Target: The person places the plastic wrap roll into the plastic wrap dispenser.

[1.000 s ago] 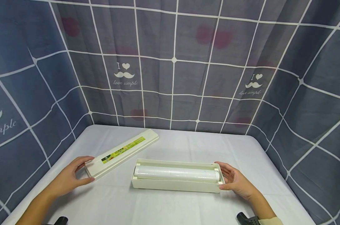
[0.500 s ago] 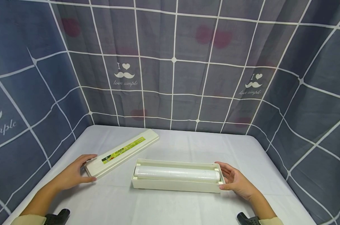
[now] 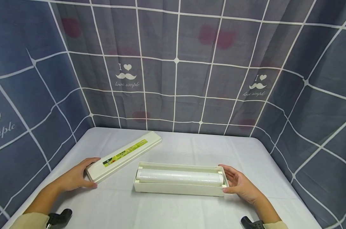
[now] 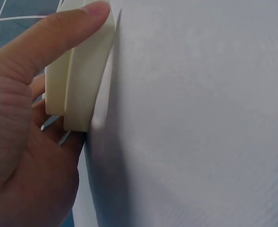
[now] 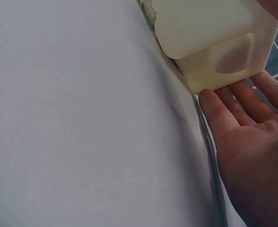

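Head view first: my left hand has the near left end of the lid, thumb on the near side and fingers round the far side, so that grip is about as wide as the lid. My right hand holds the right end of the box, thumb at the near corner, fingers round the far one. From the left wrist, I cannot tell whether my end of the lid is lifted off the table at all.

As for how far things are, the lid is off and lies to the left of the box, slanting away from me, its label facing up. The roll lies lengthwise inside the box, which sits near the middle of the table. I see no sheet pulled from the roll; it is not out of the box, and the lid is not on it.

On edges: the far end of the lid comes close to the table's far edge, with the curtain rising behind, so I judge a push that way has little space. The gap between the lid and the box's far left corner is narrow, widening towards me. I judge the most room to be on the right and on the near side.
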### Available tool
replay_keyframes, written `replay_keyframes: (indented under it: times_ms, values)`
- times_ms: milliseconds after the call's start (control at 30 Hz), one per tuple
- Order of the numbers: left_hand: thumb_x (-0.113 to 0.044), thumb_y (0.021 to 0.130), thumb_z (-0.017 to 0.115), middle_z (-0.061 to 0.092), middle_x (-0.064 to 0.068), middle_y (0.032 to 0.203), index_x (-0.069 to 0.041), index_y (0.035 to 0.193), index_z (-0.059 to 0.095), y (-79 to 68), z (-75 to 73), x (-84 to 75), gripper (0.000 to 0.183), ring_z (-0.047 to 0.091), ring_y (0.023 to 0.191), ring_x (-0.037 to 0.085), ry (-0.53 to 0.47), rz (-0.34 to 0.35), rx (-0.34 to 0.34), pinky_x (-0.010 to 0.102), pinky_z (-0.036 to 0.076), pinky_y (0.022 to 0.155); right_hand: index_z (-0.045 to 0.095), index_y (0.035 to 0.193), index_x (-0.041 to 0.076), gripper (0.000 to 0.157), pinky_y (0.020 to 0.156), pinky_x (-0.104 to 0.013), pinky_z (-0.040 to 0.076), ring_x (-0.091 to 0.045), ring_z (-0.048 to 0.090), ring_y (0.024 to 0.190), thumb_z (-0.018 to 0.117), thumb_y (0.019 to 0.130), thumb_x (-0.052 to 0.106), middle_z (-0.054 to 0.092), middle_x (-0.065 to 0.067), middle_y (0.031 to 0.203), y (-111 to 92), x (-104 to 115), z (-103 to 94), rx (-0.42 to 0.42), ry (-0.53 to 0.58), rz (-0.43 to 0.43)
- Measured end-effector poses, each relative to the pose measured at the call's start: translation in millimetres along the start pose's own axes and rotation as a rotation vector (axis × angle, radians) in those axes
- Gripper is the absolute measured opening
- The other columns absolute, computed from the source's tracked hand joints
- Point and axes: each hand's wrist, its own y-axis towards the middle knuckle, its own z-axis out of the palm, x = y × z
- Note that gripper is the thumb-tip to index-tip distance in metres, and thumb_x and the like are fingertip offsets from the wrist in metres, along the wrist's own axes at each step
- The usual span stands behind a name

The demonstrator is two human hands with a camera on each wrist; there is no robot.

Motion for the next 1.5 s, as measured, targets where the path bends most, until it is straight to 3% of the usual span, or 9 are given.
replay_keyframes:
  times_ms: [67,467,867,1167,1400,1500]
  values:
    - [-0.029,0.064,0.097,0.048,0.025,0.147,-0.004,0.151,0.040,0.2,-1.0,0.0,0.107,0.036,0.120,-0.009,-0.008,-0.001,0.003,0.007,0.034,0.089,0.022,0.157,-0.010,0.096,0.105,-0.023,0.053,-0.002,0.052,0.137,0.078,0.079,-0.009,0.046,-0.009,0.155,0.1,-0.1,-0.2,-0.002,-0.003,0.002]
    - [-0.028,0.065,0.097,0.053,0.024,0.144,-0.004,0.151,0.040,1.7,-2.1,-0.5,0.106,0.040,0.113,-0.012,-0.003,0.001,0.016,0.011,0.038,0.088,0.020,0.157,-0.010,0.096,0.105,-0.023,0.053,-0.001,0.051,0.137,0.077,0.080,-0.010,0.048,-0.003,0.154,0.2,-2.5,-1.9,0.007,0.011,-0.008]
    - [-0.033,0.062,0.098,0.056,0.020,0.142,-0.006,0.150,0.040,4.1,1.8,1.3,0.109,0.046,0.114,-0.001,0.057,0.001,0.008,0.018,0.042,0.088,0.021,0.157,-0.010,0.096,0.105,-0.024,0.053,0.000,0.051,0.137,0.077,0.079,-0.010,0.048,-0.002,0.153,-0.1,-2.6,-2.0,0.006,0.008,-0.013]
    - [-0.033,0.063,0.098,0.054,0.021,0.143,-0.005,0.150,0.039,2.8,2.1,-1.6,0.109,0.045,0.114,-0.001,0.053,0.000,0.005,0.017,0.041,0.088,0.021,0.157,-0.011,0.095,0.104,-0.024,0.053,-0.002,0.051,0.137,0.077,0.080,-0.010,0.047,-0.004,0.153,-0.2,-2.0,-1.0,0.016,0.015,-0.023]
    - [-0.036,0.065,0.096,0.055,0.021,0.143,-0.005,0.150,0.039,2.1,3.9,-3.8,0.107,0.050,0.120,0.019,0.065,-0.016,0.000,0.017,0.041,0.088,0.021,0.157,-0.010,0.095,0.103,-0.025,0.054,-0.004,0.051,0.137,0.077,0.080,-0.009,0.048,-0.004,0.153,-0.3,-4.1,-1.9,0.013,0.009,-0.015]
    - [-0.038,0.066,0.095,0.055,0.020,0.143,-0.005,0.150,0.038,1.9,4.8,-3.2,0.107,0.051,0.119,0.021,0.082,-0.028,-0.003,0.020,0.042,0.089,0.021,0.157,-0.010,0.095,0.103,-0.025,0.054,-0.005,0.051,0.138,0.077,0.080,-0.009,0.048,-0.006,0.153,-0.1,-4.5,-2.0,0.020,0.012,-0.022]
